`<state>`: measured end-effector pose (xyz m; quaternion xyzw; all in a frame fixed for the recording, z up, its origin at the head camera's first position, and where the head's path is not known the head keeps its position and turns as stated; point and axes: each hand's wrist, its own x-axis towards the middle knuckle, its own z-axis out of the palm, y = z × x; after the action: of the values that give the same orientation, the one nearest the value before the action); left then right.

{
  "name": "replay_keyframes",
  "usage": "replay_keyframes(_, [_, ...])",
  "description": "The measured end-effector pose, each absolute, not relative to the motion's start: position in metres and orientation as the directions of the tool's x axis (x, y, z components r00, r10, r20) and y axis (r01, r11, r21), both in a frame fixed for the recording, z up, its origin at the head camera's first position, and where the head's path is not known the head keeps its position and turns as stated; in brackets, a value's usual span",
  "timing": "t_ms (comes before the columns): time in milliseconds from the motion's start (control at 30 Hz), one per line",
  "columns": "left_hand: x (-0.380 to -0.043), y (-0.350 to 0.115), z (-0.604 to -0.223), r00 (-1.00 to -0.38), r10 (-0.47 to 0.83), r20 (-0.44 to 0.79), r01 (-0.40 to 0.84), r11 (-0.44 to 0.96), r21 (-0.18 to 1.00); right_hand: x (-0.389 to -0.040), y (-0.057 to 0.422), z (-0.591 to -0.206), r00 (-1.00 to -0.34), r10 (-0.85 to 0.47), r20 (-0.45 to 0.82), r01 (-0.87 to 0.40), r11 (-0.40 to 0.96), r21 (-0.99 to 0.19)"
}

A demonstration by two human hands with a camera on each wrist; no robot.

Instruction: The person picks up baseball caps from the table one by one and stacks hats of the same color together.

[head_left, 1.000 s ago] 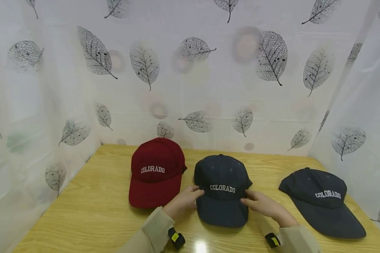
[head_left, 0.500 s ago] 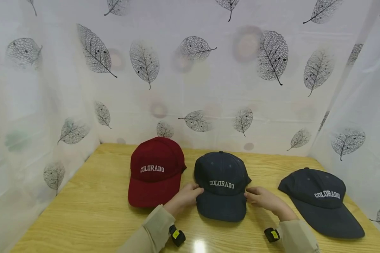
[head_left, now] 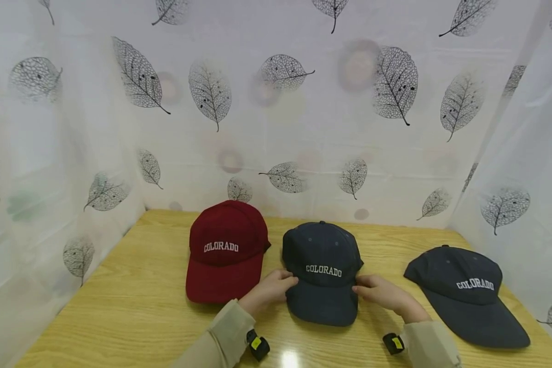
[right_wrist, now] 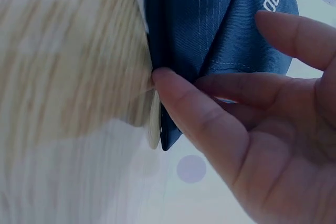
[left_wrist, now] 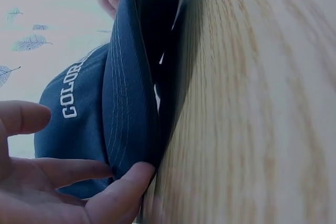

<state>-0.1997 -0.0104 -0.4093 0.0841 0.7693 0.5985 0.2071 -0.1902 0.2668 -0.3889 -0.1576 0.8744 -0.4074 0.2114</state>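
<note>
A navy baseball cap (head_left: 322, 250) with white COLORADO lettering sits on the table, brim toward me. My left hand (head_left: 269, 291) pinches the left side of its brim; in the left wrist view the thumb (left_wrist: 123, 190) lies at the brim's lower edge and a finger reaches the seam. On the opposite side my right hand (head_left: 385, 295) pinches the brim's right corner, thumb (right_wrist: 194, 108) at the edge and fingers behind. The left wrist view shows a gap between part of the raised, curved brim (left_wrist: 126, 93) and the tabletop.
A red COLORADO cap (head_left: 227, 230) stands close on the left, near my left wrist. Farther right lies a second navy COLORADO cap (head_left: 464, 286), turned at an angle. A leaf-print curtain (head_left: 285, 122) encloses the back and sides of the wooden table (head_left: 119, 296).
The middle navy cap has shifted slightly away from me, with both hands staying at its brim. My right fingers have adjusted a little. The red cap and the right-hand navy cap stay put.
</note>
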Motion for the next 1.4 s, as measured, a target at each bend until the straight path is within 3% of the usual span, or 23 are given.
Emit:
replay_keyframes(767, [-0.207,-0.014,-0.409,-0.884,0.383,-0.268,-0.118,0.373,0.92,-0.198,0.266,-0.388,-0.827,-0.525,-0.2,-0.246,0.658,-0.711])
replay_keyframes(1067, [-0.208,-0.015,-0.41,-0.892,0.393,-0.224,-0.056,0.395,0.917,-0.2,0.26,-0.397,-0.851,-0.505,-0.141,-0.301,0.69,-0.658])
replay_keyframes(1400, [-0.207,-0.015,-0.412,-0.897,0.382,-0.223,-0.078,0.359,0.93,-0.195,0.257,-0.392,-0.886,-0.452,-0.101,-0.297,0.722,-0.624])
